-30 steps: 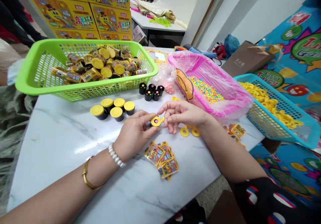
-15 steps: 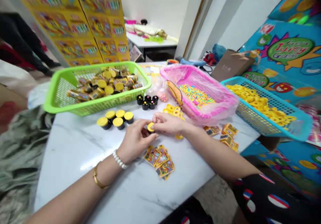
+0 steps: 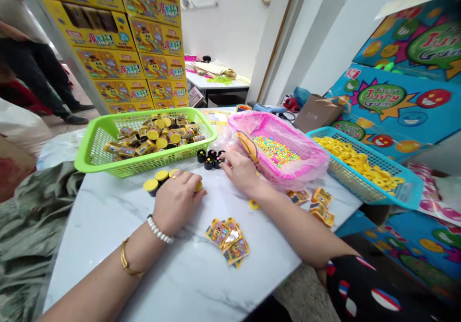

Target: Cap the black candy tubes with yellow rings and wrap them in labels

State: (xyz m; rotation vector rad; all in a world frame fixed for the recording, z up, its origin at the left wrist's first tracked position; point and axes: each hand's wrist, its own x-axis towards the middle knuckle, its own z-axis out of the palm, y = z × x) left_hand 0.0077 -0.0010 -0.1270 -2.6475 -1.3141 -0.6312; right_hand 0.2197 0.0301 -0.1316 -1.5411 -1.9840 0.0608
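My left hand is curled over a yellow-lidded black cup, with the lid showing past my fingers. Beside it stand several other yellow-lidded black cups on the white marble table. My right hand lies open, its fingertips at a small cluster of black cups with coloured centres. Nothing shows in its grip. A yellow plastic ring lies below my right wrist, and a pile of printed sachets sits in front of my hands.
A green basket of wrapped cups stands behind my hands. To the right are a pink basket of coloured beads and a blue basket of yellow rings. Yellow cartons are stacked behind, and a person stands far left.
My left hand has moved left with the cup, towards the other yellow-lidded cups. My right hand has let go and moved back to the black cups. My view has tilted slightly upward.
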